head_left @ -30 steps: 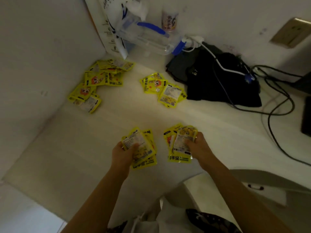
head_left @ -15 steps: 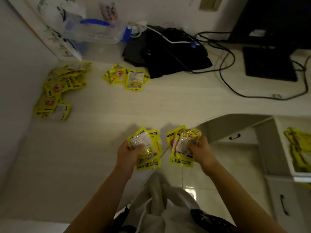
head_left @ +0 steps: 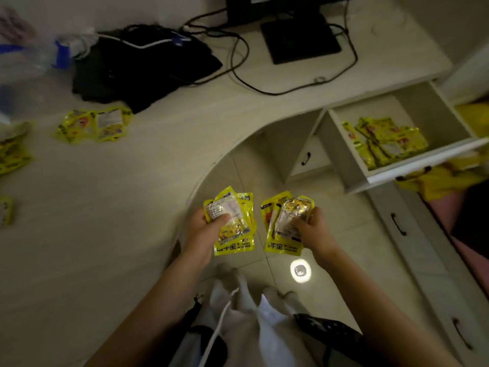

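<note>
Head view: both hands sit low in the middle of the frame, over the tiled floor (head_left: 344, 234) just off the curved edge of the pale desk (head_left: 105, 207). The left hand (head_left: 203, 234) grasps a small stack of yellow hand-warmer packets (head_left: 232, 242), thumb pressed across the white label of the top one, fingers curled behind. The right hand (head_left: 315, 234) grips a second stack of yellow packets (head_left: 283, 245), thumb on the crinkled top packet, fingers wrapped underneath. The 2 stacks are held side by side, close but apart, printed bottoms pointing to 6 o'clock.

At 2 o'clock from the hands an open white drawer (head_left: 423, 160) holds more yellow packets (head_left: 383, 139) lying loose inside. At 10 o'clock, well apart, a small heap of packets (head_left: 95, 125) lies on the desk, and another heap (head_left: 13, 152) shows at the 9 o'clock edge of the frame, blurred. A black bundle of cloth (head_left: 143, 64) lies at 11 o'clock, touching the near heap's far side. At 12 o'clock stands a black monitor base (head_left: 299, 38), with dark cables (head_left: 264, 83) looping round it across the desk. A round glare of light (head_left: 300, 270) shines on the floor just under the right hand.
</note>
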`<state>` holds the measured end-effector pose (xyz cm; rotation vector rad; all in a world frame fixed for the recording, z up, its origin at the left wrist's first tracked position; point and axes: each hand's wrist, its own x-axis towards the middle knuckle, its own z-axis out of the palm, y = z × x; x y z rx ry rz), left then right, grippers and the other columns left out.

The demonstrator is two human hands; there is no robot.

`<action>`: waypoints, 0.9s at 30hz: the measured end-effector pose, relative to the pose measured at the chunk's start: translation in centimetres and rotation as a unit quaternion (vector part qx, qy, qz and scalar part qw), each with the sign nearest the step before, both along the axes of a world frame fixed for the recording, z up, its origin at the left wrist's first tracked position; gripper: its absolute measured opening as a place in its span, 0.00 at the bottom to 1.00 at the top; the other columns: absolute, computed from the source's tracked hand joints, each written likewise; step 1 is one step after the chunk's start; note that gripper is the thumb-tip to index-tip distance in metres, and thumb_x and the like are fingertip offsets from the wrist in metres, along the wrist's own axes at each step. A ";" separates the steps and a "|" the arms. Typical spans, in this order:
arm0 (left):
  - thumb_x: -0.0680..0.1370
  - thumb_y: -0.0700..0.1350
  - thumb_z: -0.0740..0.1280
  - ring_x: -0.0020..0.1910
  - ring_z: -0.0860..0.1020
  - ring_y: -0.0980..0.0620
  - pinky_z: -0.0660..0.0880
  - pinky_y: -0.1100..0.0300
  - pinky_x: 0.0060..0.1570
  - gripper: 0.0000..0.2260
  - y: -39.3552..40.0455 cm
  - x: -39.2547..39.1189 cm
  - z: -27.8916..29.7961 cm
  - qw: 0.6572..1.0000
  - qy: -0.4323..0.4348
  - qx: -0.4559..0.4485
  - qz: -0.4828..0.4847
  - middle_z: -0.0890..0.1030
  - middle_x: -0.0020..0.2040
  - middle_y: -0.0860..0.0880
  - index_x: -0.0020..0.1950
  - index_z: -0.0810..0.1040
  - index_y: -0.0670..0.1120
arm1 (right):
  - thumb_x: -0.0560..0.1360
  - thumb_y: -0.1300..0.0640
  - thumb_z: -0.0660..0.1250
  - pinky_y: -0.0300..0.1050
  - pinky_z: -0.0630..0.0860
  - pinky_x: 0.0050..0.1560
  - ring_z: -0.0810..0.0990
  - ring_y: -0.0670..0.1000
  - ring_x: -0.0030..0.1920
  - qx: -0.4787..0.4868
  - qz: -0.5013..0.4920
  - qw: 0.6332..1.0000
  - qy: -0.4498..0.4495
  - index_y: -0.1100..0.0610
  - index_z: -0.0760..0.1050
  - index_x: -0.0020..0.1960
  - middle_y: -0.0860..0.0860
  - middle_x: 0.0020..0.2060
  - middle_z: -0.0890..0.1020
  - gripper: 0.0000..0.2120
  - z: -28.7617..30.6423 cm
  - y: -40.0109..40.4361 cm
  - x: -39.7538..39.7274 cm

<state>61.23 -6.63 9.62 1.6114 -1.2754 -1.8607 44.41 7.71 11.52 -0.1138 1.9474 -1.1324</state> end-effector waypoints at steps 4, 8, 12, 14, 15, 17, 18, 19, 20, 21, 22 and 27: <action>0.73 0.33 0.70 0.38 0.80 0.53 0.76 0.67 0.29 0.11 5.5 -4.7 -0.1 0.999 0.010 0.017 -0.030 0.82 0.42 0.48 0.54 0.78 0.42 | 0.76 0.64 0.61 0.59 0.78 0.55 0.78 0.57 0.54 0.026 -0.044 0.999 -0.003 0.54 0.65 0.54 0.57 0.53 0.77 0.11 0.1 6.7 -2.8; 0.72 0.33 0.72 0.40 0.81 0.50 0.78 0.61 0.36 0.11 10.7 -9.2 -0.9 0.996 0.009 0.032 -0.077 0.83 0.43 0.47 0.49 0.78 0.46 | 0.76 0.66 0.61 0.45 0.76 0.41 0.76 0.51 0.46 0.023 -0.097 0.995 -0.002 0.56 0.65 0.55 0.53 0.47 0.75 0.11 -0.2 13.3 -5.6; 0.71 0.33 0.72 0.41 0.82 0.48 0.79 0.58 0.39 0.11 14.9 -13.1 -1.4 0.994 0.014 0.039 -0.103 0.83 0.45 0.45 0.49 0.79 0.45 | 0.77 0.66 0.60 0.48 0.76 0.47 0.76 0.54 0.49 0.026 -0.151 0.988 -0.006 0.58 0.65 0.59 0.56 0.52 0.76 0.13 -0.7 19.1 -7.9; 0.71 0.33 0.72 0.41 0.82 0.48 0.79 0.59 0.37 0.12 16.8 -15.2 -1.3 0.991 0.009 0.038 -0.127 0.83 0.45 0.44 0.53 0.78 0.43 | 0.77 0.64 0.61 0.50 0.76 0.49 0.76 0.55 0.50 0.038 -0.182 0.983 -0.008 0.58 0.65 0.61 0.57 0.54 0.76 0.14 -0.9 21.6 -9.2; 0.71 0.33 0.72 0.40 0.82 0.49 0.79 0.60 0.35 0.13 17.4 -16.0 -1.2 0.990 0.010 0.039 -0.135 0.83 0.45 0.44 0.53 0.78 0.42 | 0.77 0.64 0.61 0.53 0.77 0.50 0.77 0.56 0.51 0.039 -0.190 0.981 -0.012 0.57 0.65 0.61 0.57 0.54 0.76 0.13 -1.0 22.3 -9.6; 0.71 0.32 0.71 0.39 0.82 0.50 0.78 0.62 0.32 0.13 18.4 -17.7 -1.1 0.987 0.014 0.039 -0.153 0.83 0.44 0.46 0.53 0.78 0.42 | 0.77 0.62 0.61 0.59 0.77 0.52 0.78 0.57 0.52 0.038 -0.215 0.976 -0.026 0.55 0.65 0.60 0.57 0.54 0.77 0.13 -1.2 23.7 -10.6; 0.71 0.32 0.71 0.38 0.81 0.50 0.78 0.63 0.31 0.12 18.9 -18.8 -1.1 0.986 0.014 0.038 -0.164 0.83 0.43 0.46 0.53 0.78 0.42 | 0.77 0.62 0.62 0.59 0.77 0.53 0.78 0.58 0.53 0.038 -0.229 0.972 -0.032 0.54 0.65 0.60 0.57 0.55 0.77 0.13 -1.2 24.3 -11.2; 0.71 0.32 0.71 0.38 0.81 0.51 0.78 0.63 0.31 0.13 19.1 -19.8 -1.0 0.984 0.014 0.038 -0.173 0.83 0.43 0.46 0.53 0.78 0.42 | 0.77 0.62 0.62 0.59 0.77 0.54 0.78 0.58 0.54 0.038 -0.240 0.970 -0.034 0.54 0.65 0.61 0.57 0.56 0.77 0.14 -1.2 24.7 -11.8; 0.71 0.32 0.71 0.37 0.82 0.52 0.78 0.62 0.31 0.13 19.3 -20.9 -1.1 0.983 0.013 0.038 -0.182 0.83 0.43 0.46 0.53 0.78 0.42 | 0.77 0.62 0.62 0.60 0.77 0.56 0.78 0.58 0.55 0.039 -0.251 0.967 -0.036 0.54 0.65 0.62 0.57 0.57 0.77 0.15 -1.4 25.2 -12.4; 0.71 0.32 0.71 0.37 0.82 0.52 0.78 0.62 0.32 0.13 19.4 -22.0 -1.1 0.981 0.012 0.040 -0.190 0.83 0.43 0.46 0.54 0.78 0.41 | 0.77 0.62 0.62 0.62 0.77 0.57 0.78 0.58 0.56 0.038 -0.262 0.964 -0.038 0.54 0.65 0.62 0.57 0.57 0.77 0.16 -1.4 25.6 -13.1; 0.71 0.32 0.71 0.38 0.82 0.52 0.79 0.61 0.33 0.13 19.5 -23.2 -1.2 0.979 0.011 0.041 -0.199 0.83 0.44 0.46 0.54 0.78 0.41 | 0.77 0.63 0.62 0.62 0.76 0.58 0.78 0.59 0.56 0.037 -0.273 0.961 -0.040 0.54 0.65 0.62 0.57 0.57 0.77 0.15 -1.4 25.8 -13.8; 0.71 0.32 0.71 0.40 0.82 0.50 0.79 0.58 0.36 0.13 19.3 -29.5 -1.8 0.970 0.015 0.049 -0.238 0.83 0.45 0.45 0.54 0.78 0.42 | 0.77 0.62 0.62 0.62 0.76 0.58 0.79 0.58 0.55 0.043 -0.308 0.950 -0.040 0.53 0.65 0.56 0.55 0.54 0.77 0.10 -1.3 26.3 -18.4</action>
